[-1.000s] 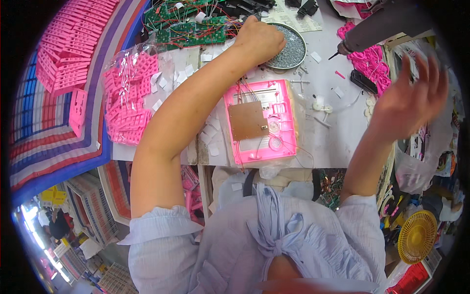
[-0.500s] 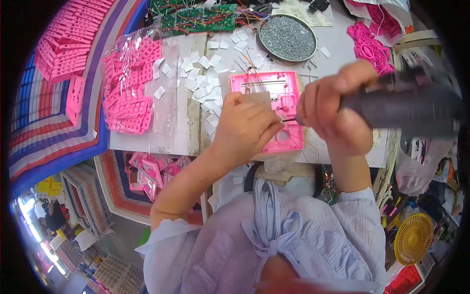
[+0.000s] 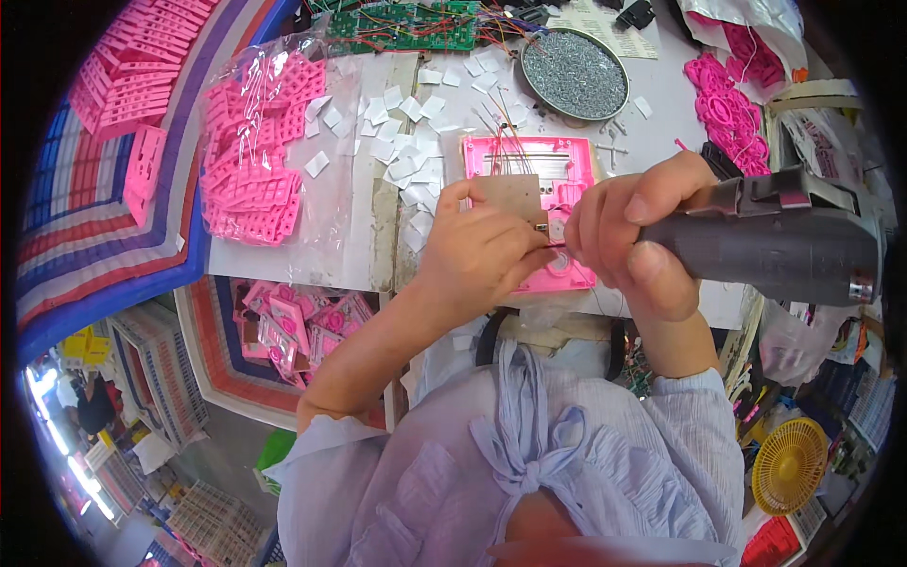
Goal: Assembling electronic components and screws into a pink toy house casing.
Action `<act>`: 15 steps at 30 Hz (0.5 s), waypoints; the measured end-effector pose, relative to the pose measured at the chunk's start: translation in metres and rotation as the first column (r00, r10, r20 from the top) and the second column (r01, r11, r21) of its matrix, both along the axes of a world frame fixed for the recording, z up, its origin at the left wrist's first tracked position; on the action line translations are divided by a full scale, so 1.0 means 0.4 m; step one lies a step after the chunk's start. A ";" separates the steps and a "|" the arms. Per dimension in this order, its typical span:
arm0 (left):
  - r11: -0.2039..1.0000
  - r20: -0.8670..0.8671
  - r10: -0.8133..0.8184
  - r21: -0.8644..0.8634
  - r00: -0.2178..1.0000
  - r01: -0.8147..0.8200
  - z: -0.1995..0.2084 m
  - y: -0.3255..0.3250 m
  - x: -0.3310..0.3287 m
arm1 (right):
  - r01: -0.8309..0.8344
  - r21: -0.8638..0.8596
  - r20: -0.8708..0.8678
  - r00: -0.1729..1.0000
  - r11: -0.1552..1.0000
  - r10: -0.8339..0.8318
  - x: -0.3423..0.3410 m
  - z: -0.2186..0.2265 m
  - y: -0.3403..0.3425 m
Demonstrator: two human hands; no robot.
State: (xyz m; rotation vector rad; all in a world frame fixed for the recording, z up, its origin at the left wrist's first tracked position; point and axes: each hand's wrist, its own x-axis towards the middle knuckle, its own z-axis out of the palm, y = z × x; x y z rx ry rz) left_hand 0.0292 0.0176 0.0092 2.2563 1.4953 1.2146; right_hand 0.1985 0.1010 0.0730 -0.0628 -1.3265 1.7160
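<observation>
A pink plastic housing [image 3: 479,144] lies open on the table in front of me, with thin wires rising from its far side. Over it sits a brown circuit board [image 3: 515,196]. My left hand [image 3: 482,241] rests on the housing and board, its fingers pinched beside the driver's thin bit; whatever they pinch is too small to make out. Wrapped in my right hand [image 3: 642,222] is a dark grey electric screwdriver [image 3: 775,253], held lying over sideways with its bit pointing left toward my left fingertips. The bit's tip is hidden.
A round dish of small screws [image 3: 572,77] stands beyond the housing. White square pieces [image 3: 402,156] lie scattered to its left, near a clear bag of pink parts [image 3: 260,151]. Wired green circuit boards [image 3: 402,26] are at the back; pink loops [image 3: 723,113] lie far right.
My right hand and the screwdriver have come closer to my left hand and the housing. The screwdriver, blurred before, now shows sharply. The whole view has shifted slightly.
</observation>
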 end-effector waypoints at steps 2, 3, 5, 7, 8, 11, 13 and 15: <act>0.998 -0.030 0.053 -0.031 0.998 -0.054 -0.008 0.000 -0.016 | 0.027 -0.015 -0.015 1.000 1.000 -0.027 -0.003 -0.020 0.014; 0.992 -0.057 0.113 -0.055 0.992 -0.116 -0.009 -0.002 -0.033 | 0.045 -0.020 -0.009 0.999 0.999 -0.045 -0.004 -0.033 0.021; 0.985 -0.123 0.124 -0.100 0.985 -0.137 -0.006 -0.008 -0.035 | 0.111 -0.007 0.048 0.993 0.994 -0.111 -0.007 -0.058 0.041; 0.986 -0.193 0.032 -0.154 0.981 -0.063 -0.010 -0.030 -0.016 | 0.130 -0.034 0.113 0.986 0.991 -0.125 -0.019 -0.074 0.054; 0.988 -0.185 0.040 -0.142 0.982 -0.067 -0.018 -0.035 -0.017 | 0.139 -0.048 0.147 0.981 0.989 -0.131 -0.027 -0.082 0.057; 0.989 -0.168 0.058 -0.123 0.984 -0.080 -0.036 -0.048 -0.020 | 0.200 -0.036 0.194 0.963 0.979 -0.189 -0.044 -0.110 0.058; 0.986 -0.166 0.066 -0.138 0.984 -0.089 -0.037 -0.055 -0.016 | 0.186 0.043 0.216 0.958 0.982 -0.191 -0.054 -0.124 0.063; 0.986 -0.181 0.076 -0.132 0.980 -0.101 -0.033 -0.057 -0.015 | 0.165 0.171 0.251 0.946 0.971 -0.205 -0.064 -0.130 0.064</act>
